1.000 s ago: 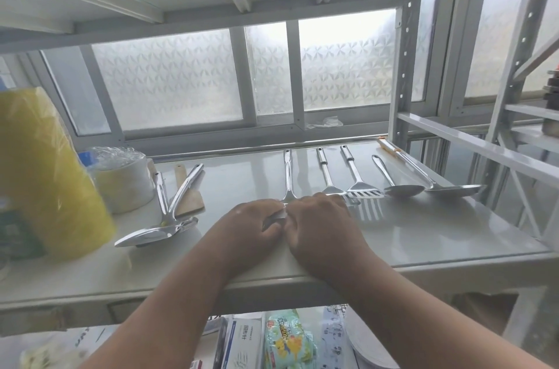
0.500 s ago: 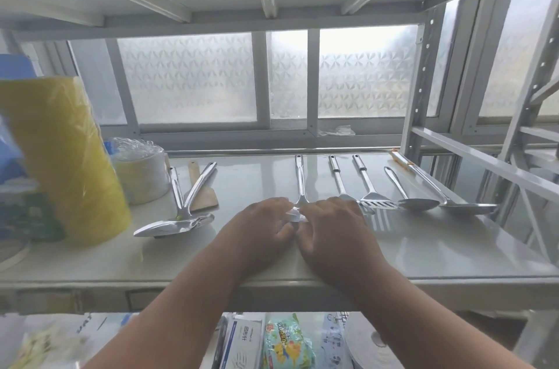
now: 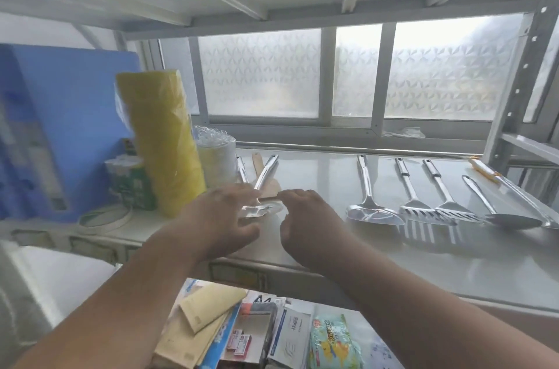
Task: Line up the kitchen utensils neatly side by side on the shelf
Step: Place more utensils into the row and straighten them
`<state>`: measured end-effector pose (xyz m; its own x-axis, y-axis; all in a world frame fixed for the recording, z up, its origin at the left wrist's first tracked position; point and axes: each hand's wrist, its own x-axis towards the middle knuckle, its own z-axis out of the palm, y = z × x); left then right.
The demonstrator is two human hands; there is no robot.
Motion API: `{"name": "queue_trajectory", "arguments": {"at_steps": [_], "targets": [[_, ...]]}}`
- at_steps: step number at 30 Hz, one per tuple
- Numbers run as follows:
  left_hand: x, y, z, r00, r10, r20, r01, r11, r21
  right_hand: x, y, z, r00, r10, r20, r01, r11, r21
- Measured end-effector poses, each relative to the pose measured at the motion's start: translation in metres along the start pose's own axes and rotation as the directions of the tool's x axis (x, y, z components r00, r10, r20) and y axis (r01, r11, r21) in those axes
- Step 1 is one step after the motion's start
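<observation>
On the white shelf (image 3: 317, 175), several steel utensils lie side by side at the right: a solid turner (image 3: 372, 211), two slotted turners (image 3: 419, 211) (image 3: 453, 211), a spoon (image 3: 511, 220) and a long ladle with an orange handle end (image 3: 496, 178). A loose pile lies to the left: steel handles (image 3: 266, 169) (image 3: 242, 169) crossing a wooden spatula (image 3: 263, 178). My left hand (image 3: 220, 217) hovers over the pile's heads, fingers apart. My right hand (image 3: 305, 220) is just right of the pile, fingers spread, holding nothing.
A yellow wrapped roll (image 3: 165, 142), a stack of plastic cups (image 3: 216, 154), a green packet (image 3: 133, 184) and a blue board (image 3: 60, 114) crowd the shelf's left. Packets and envelopes (image 3: 242, 332) fill the shelf below. A metal upright (image 3: 514, 90) stands at the right.
Both hands left the solid turner, which now lies in the row, and moved left to the loose pile. The view swung left.
</observation>
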<state>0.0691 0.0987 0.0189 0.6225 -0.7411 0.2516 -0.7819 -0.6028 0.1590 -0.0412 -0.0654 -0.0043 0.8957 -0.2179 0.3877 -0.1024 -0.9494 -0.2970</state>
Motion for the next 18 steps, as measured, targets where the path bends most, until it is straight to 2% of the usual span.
{"name": "queue_trajectory", "arguments": {"at_steps": [3, 6, 18], "targets": [[-0.003, -0.02, 0.013, 0.998, -0.028, 0.059, 0.032, 0.997, -0.066, 0.028, -0.007, 0.013, 0.991, 0.047, 0.126, -0.045, 0.999, -0.016], [-0.003, -0.029, 0.023, 0.999, -0.047, -0.006, 0.045, 0.979, -0.2, 0.042, -0.011, 0.02, 0.978, 0.061, 0.197, -0.061, 0.998, -0.006], [-0.002, -0.032, 0.037, 0.987, 0.011, -0.158, -0.065, 0.939, -0.338, 0.031, -0.015, 0.018, 0.989, 0.028, 0.142, -0.039, 0.997, 0.072]]}}
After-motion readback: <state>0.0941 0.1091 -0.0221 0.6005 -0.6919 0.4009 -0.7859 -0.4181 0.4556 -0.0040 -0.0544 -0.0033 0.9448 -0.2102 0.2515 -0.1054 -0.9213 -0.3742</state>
